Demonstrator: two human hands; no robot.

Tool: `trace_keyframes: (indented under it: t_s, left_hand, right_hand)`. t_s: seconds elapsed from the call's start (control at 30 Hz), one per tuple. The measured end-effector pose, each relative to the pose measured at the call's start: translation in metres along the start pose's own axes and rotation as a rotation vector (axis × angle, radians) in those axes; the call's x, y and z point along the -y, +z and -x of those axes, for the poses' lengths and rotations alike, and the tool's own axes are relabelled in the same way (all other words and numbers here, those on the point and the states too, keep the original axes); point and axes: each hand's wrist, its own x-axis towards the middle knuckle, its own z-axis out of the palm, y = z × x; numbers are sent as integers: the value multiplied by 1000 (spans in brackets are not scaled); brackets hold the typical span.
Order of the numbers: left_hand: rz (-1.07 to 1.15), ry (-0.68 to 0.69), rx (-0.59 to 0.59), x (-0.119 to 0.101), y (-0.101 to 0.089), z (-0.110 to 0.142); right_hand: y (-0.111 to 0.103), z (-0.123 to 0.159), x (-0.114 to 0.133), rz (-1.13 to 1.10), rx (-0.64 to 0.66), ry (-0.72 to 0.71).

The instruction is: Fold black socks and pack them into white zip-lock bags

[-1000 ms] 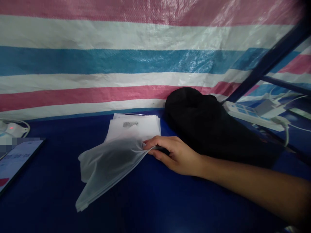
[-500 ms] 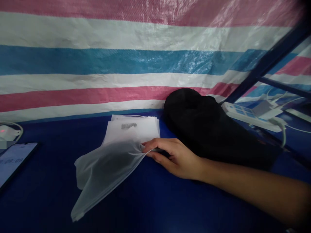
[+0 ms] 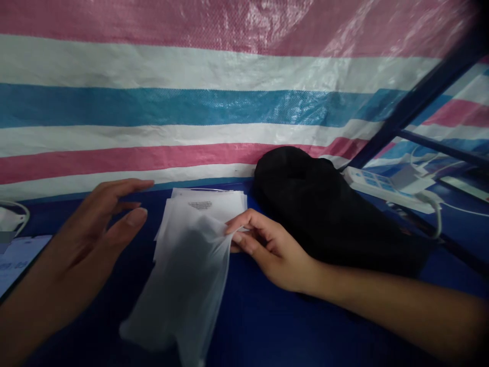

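Observation:
My right hand [image 3: 263, 244] pinches the edge of a frosted, see-through plastic bag [image 3: 183, 285] between thumb and fingers. The bag hangs down toward me, slightly smeared by motion. Behind it lies a stack of similar frosted bags [image 3: 225, 200] on the dark blue surface, the top one with small printed text; the held bag covers part of the stack. To the left, my left hand [image 3: 103, 229] is raised with thumb and fingers apart, holding nothing. It is apart from the held bag and hides part of the phone.
A black cloth item [image 3: 317, 214] lies right of the stack. Beyond it are a white power strip [image 3: 385, 188] with cables and a dark metal bar [image 3: 412, 97]. A phone [image 3: 23, 255] and a white plug-like device [image 3: 9, 219] sit at far left. Striped sheeting [image 3: 191, 107] hangs behind.
My left hand has come into view from the left, fingers apart. The bag in my right hand has swung from pointing left to hanging more downward. The view has shifted slightly.

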Motion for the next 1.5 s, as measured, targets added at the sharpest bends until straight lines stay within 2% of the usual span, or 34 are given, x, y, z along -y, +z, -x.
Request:
trace_keyframes:
  t_s: [0.07, 0.2, 0.27, 0.37, 0.53, 0.63, 0.83, 0.93, 1.1, 1.3, 1.5]
  left_hand:
    - [88, -9, 85, 1, 11, -6]
    - [224, 11, 305, -4, 30, -5]
    - [264, -2, 382, -13, 39, -3]
    - [311, -93, 449, -26, 56, -4]
    - [253, -53, 298, -21, 72, -4]
    - [233, -40, 213, -15, 72, 2]
    - [151, -83, 40, -14, 71, 8]
    - [164, -92, 53, -12, 73, 8]
    - [192, -74, 101, -9, 72, 9]
    - [360, -99, 83, -6, 73, 10]
    - [344, -77, 133, -8, 72, 11]
  right_hand:
    - [2, -2, 0, -128, -5, 41]
    - [1, -8, -2, -198, 1, 113]
    - [0, -10, -3, -204, -5, 141]
    - [-3, -12, -5, -211, -35, 148]
    - [-3, -11, -1, -271, -56, 172]
    - [0, -8, 5, -312, -21, 226]
    - [3, -6, 9, -276, 47, 177]
    - [3, -8, 3, -282, 10, 213]
    - [3, -10, -4, -307, 24, 258]
    - [1, -8, -5, -290, -32, 204]
    - [0, -5, -6, -243, -46, 156]
